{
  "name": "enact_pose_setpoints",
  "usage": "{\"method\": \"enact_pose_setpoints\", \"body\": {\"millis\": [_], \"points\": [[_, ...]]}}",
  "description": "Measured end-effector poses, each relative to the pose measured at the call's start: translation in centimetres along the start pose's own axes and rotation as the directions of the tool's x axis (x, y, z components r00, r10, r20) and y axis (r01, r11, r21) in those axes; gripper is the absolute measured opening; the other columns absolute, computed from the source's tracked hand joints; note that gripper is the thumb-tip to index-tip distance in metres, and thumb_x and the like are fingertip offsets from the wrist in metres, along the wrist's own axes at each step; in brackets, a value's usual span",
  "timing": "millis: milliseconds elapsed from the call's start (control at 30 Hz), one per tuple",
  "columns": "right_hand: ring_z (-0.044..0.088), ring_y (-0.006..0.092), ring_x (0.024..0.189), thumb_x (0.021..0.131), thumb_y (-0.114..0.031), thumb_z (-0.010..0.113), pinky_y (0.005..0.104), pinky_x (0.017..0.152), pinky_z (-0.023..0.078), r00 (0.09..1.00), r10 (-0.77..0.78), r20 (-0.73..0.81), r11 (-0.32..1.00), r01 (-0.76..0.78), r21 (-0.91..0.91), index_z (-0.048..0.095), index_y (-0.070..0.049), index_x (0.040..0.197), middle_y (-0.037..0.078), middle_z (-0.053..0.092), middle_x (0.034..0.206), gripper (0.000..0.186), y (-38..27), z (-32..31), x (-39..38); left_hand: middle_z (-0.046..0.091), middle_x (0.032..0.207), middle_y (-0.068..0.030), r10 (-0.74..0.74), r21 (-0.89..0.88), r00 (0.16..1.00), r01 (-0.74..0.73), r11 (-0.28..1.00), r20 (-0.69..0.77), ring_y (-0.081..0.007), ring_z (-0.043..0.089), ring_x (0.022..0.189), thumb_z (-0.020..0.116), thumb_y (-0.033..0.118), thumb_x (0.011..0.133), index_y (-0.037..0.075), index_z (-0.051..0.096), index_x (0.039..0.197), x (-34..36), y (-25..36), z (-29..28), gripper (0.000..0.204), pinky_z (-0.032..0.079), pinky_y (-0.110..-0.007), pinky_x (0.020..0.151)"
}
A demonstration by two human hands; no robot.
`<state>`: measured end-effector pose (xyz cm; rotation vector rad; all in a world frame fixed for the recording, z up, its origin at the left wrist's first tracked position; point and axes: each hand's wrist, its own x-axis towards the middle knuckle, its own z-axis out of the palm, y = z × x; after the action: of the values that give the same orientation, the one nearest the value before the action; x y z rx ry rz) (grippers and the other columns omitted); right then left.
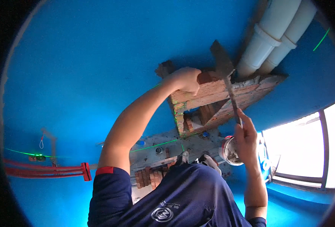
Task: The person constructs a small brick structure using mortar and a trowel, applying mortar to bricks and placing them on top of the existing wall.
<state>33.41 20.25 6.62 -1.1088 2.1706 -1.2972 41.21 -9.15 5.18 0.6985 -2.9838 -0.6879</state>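
In front of me a low brick structure (197, 99) stands against the blue wall, with an opening in its near side. My left hand (186, 80) is closed, fingers curled down on a reddish brick (208, 78) on the top course; its fingers partly hide the brick. My right hand (246, 136) grips the handle of a trowel (223, 62). The trowel's blade points up and away, above the top course just right of that brick, and grey mortar marks it. From this view I cannot tell whether the blade touches the bricks.
Thick white pipes (268, 36) rise behind the structure's right end. A mortar-smeared bucket (228, 151) stands below my right hand. Stacked bricks (148, 178) lie near my feet. Red bars (46, 169) extend at left, a window (300, 147) is at right, and green laser lines cross the walls and floor.
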Motion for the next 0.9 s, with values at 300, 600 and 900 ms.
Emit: {"method": "enact_pose_setpoints", "body": {"millis": [300,600,900], "points": [[0.035,0.0071,0.059,0.094,-0.012,0.052,0.0244,0.051,0.033,0.997,-0.039,0.062,0.997,0.043,-0.061,0.051,-0.011,0.134,0.001,0.04,0.064,0.041,0.5,-1.9,1.6,0.06,0.116,-0.0229,-0.101,-0.022,0.989,0.105,0.994,0.111,-0.0355,0.059,0.106,0.073,0.014,0.058,-0.002,0.053,0.124,0.3,1.4,-1.2,0.07,0.05,-0.045,0.082],[0.043,0.0044,0.051,0.092,-0.008,0.052,0.021,0.045,0.034,0.981,-0.088,0.172,0.995,0.096,-0.037,0.05,-0.006,0.134,-0.002,0.048,0.061,0.043,4.1,-4.1,4.6,0.066,0.095,-0.0208,-0.135,0.01,0.984,0.135,0.991,0.12,-0.0357,0.064,0.086,0.069,0.008,0.057,0.002,0.061,0.111,0.5,0.4,-0.1,0.055,0.049,-0.049,0.067],[0.039,0.0027,0.046,0.093,-0.007,0.05,0.0198,0.038,0.028,0.918,-0.223,0.329,0.973,0.187,0.137,0.046,-0.003,0.135,-0.003,0.047,0.058,0.043,4.2,-9.8,7.8,0.05,0.13,-0.0235,-0.224,-0.271,0.969,0.187,0.944,-0.109,-0.0341,0.052,0.118,0.078,0.046,0.071,-0.001,0.046,0.129,-3.0,2.6,-5.6,0.081,0.046,-0.045,0.093]]}}
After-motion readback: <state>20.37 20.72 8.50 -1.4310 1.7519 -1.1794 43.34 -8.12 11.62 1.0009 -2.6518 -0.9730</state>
